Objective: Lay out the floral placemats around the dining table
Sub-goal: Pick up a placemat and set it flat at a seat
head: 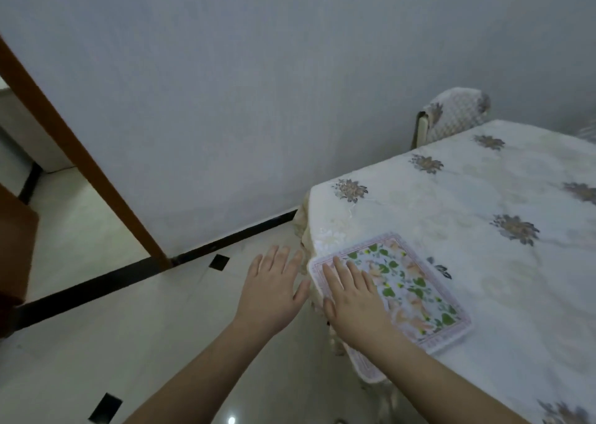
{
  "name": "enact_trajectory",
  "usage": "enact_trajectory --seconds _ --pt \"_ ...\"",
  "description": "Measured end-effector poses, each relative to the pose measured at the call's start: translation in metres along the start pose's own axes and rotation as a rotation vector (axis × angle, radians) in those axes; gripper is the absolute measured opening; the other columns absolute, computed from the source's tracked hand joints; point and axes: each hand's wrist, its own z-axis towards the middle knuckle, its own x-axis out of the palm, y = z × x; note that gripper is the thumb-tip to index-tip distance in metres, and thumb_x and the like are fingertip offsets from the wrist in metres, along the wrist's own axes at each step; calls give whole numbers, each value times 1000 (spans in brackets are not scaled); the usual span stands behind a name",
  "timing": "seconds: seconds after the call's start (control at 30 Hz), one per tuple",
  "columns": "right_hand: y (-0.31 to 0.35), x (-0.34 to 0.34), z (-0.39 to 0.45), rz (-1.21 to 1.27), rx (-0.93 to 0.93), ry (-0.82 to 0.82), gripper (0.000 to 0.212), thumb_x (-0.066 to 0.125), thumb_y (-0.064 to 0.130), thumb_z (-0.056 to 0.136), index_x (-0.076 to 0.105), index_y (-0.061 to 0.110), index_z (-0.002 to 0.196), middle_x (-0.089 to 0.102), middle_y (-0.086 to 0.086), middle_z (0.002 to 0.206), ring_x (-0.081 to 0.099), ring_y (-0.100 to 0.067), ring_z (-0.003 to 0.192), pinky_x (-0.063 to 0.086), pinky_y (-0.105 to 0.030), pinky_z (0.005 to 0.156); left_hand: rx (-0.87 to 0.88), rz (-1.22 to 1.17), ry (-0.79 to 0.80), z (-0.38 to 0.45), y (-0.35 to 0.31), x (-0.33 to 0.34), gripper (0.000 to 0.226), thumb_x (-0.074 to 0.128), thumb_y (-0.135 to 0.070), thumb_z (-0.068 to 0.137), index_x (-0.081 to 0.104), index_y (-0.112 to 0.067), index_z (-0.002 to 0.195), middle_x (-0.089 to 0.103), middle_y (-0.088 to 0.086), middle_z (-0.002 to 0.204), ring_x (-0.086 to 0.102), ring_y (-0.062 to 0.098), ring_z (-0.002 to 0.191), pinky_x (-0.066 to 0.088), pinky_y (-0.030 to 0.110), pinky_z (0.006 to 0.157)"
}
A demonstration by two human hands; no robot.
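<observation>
A floral placemat (409, 281) with a pink border and green leaves lies near the corner of the dining table (483, 204), its near edge overhanging the table's side. My right hand (353, 297) rests flat on the mat's left part, fingers straight. Just left of the table's edge, my left hand (274, 286) hovers over the floor with spread, straight fingers, holding nothing. The table wears a white cloth with embroidered grey-brown flowers.
A chair (451, 117) with a patterned cover stands at the table's far side against the grey wall. A brown wooden door frame (80, 159) rises at the left. The floor is pale tile with a black border strip (129, 278).
</observation>
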Motion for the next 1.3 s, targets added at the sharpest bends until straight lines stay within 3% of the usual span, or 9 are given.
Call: enact_trajectory --seconds 0.13,0.2,0.3,0.4,0.53,0.63,0.8,1.03,1.3 --pt "-49 27 6 32 97 143 64 28 41 103 4 20 158 0 -7 166 -1 -30 152 3 -47 122 123 6 59 39 -24 27 66 21 -53 96 31 -23 154 36 4 158 29 25 147 23 45 118" --pt "-64 39 2 53 135 148 64 20 45 102 3 20 158 -7 -7 165 -7 -30 152 2 -47 123 170 -18 96 55 -35 42 64 29 -51 100 19 -26 157 25 2 163 21 24 150 20 43 119" --pt "-78 53 -3 81 198 136 70 9 48 95 13 19 158 -2 -8 165 3 -31 152 10 -48 121 234 -47 133 74 -53 64 64 42 -45 100 24 -23 157 25 4 163 23 26 150 26 44 117" --pt "-94 67 -8 106 305 177 66 20 49 100 7 21 158 0 -6 165 4 -31 152 7 -48 121 316 0 209 86 -65 88 63 35 -46 101 19 -24 158 19 1 165 15 23 152 20 42 120" --pt "-106 75 -15 100 415 163 64 52 44 95 40 15 150 34 -13 157 34 -38 143 24 -55 115 436 78 307 108 -73 110 64 26 -48 103 4 -25 159 10 2 166 5 22 153 12 40 122" --pt "-111 83 -19 119 485 159 61 49 43 97 40 15 150 35 -13 157 32 -38 144 23 -54 116 495 109 354 125 -79 122 64 26 -47 103 2 -25 159 6 2 167 3 22 153 7 40 122" --pt "-103 99 -21 107 592 145 56 45 44 94 52 15 142 43 -9 152 42 -32 139 38 -51 108 608 127 441 144 -81 145 63 21 -47 104 1 -25 159 2 -1 167 1 19 153 3 40 122" --pt "-86 122 -6 154 812 97 63 29 49 101 22 21 156 8 -6 165 2 -27 152 -5 -44 121 842 35 387 167 -53 161 64 26 -48 96 38 -20 152 35 3 158 37 27 144 35 47 112" --pt "-60 127 -5 167 995 120 69 22 61 98 4 30 158 -4 1 166 -4 -20 153 -4 -39 120 996 -11 398 197 -22 167 66 24 -54 97 40 -20 151 35 7 158 35 31 145 35 47 113"
